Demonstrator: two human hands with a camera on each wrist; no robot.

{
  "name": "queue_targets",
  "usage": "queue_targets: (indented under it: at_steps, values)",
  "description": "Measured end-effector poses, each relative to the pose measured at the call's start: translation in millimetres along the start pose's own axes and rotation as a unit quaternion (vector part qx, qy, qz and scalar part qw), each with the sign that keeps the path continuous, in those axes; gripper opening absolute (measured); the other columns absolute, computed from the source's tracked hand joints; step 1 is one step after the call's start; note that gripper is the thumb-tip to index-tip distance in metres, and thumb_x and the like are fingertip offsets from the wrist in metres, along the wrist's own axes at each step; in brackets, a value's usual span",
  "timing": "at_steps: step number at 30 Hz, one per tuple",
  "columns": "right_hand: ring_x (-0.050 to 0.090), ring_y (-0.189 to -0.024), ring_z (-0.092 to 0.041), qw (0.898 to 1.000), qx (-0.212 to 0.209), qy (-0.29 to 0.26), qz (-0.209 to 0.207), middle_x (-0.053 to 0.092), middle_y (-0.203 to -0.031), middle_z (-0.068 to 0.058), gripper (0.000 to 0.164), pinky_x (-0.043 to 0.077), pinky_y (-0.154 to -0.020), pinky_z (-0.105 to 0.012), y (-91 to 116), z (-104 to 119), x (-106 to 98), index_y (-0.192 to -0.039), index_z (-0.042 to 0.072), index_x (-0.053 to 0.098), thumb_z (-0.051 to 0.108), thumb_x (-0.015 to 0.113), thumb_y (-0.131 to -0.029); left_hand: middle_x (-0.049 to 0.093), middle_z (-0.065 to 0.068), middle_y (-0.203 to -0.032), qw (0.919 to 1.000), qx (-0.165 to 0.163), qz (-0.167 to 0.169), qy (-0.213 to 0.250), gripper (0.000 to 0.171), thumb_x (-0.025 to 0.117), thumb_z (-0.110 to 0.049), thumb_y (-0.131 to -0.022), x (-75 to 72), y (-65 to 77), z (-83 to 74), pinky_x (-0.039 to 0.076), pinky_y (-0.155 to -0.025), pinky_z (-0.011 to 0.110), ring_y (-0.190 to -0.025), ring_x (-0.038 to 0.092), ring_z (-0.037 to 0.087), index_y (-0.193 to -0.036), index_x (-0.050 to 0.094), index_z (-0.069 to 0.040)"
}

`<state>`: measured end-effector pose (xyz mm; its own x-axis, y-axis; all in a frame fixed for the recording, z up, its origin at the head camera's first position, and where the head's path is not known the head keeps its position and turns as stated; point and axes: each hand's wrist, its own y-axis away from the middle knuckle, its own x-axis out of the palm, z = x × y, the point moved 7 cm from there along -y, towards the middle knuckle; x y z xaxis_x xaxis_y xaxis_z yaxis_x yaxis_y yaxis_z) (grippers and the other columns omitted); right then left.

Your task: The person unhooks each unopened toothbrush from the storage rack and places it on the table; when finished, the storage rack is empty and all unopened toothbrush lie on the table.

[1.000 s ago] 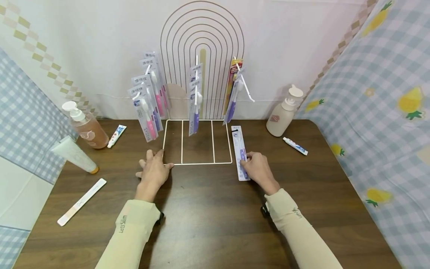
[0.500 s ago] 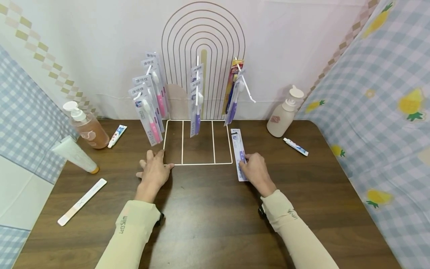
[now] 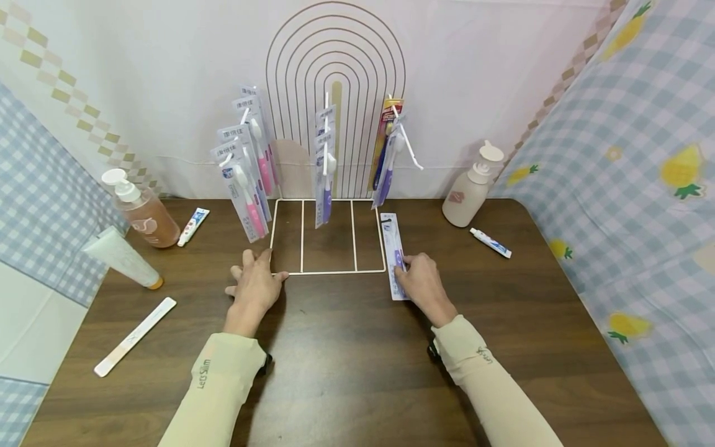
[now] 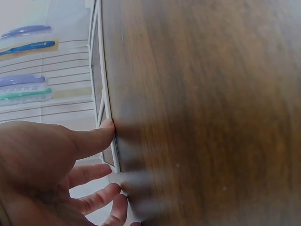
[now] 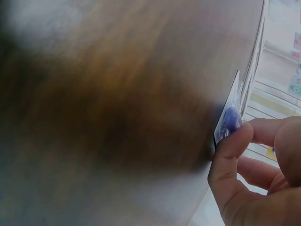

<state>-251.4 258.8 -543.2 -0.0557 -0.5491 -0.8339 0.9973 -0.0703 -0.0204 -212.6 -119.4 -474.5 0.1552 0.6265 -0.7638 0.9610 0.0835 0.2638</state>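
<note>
My right hand [image 3: 424, 282] pinches a packaged toothbrush [image 3: 393, 239] with a purple handle between thumb and index finger. The pack lies close over the table, just right of a white wire rack's base [image 3: 328, 272]. In the right wrist view, the purple handle [image 5: 231, 118] shows right at the fingertips. My left hand [image 3: 254, 282] rests at the front left corner of that base with fingers spread. Its thumb [image 4: 96, 140] touches the wire in the left wrist view. Packaged toothbrushes hang from the rack's hooks: several pink and purple ones [image 3: 244, 180] at left, others in the middle [image 3: 326, 174] and at right [image 3: 389, 164].
To the left stand an amber pump bottle [image 3: 149, 217] and a white tube [image 3: 124, 257], with a small toothpaste tube [image 3: 193, 226] and a long narrow white pack [image 3: 136, 336] lying nearby. At right are a white pump bottle [image 3: 468, 195] and another small toothpaste tube [image 3: 491, 243].
My right hand and the toothbrush pack have shifted slightly left, toward the rack's base. The front pack on the left hook hangs at a slightly different tilt. My left hand has stayed in place.
</note>
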Motion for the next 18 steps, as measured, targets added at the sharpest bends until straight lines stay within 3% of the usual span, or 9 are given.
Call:
queue_targets:
  at_steps: [18]
  values:
    - [0.071,-0.079,-0.02,1.0,0.01,-0.015,0.024,0.082,-0.11,-0.016,0.049,0.056,-0.062,-0.03,6.2,9.2,-9.8,-0.142,-0.004,0.078,0.031,0.078,-0.107,0.029,0.029,-0.17,1.0,0.001,0.001,0.003,0.073,0.069,-0.026,-0.115,0.2,-0.6,0.7,0.025,-0.117,0.095,-0.151,0.028,0.064,-0.177,0.037,-0.004]
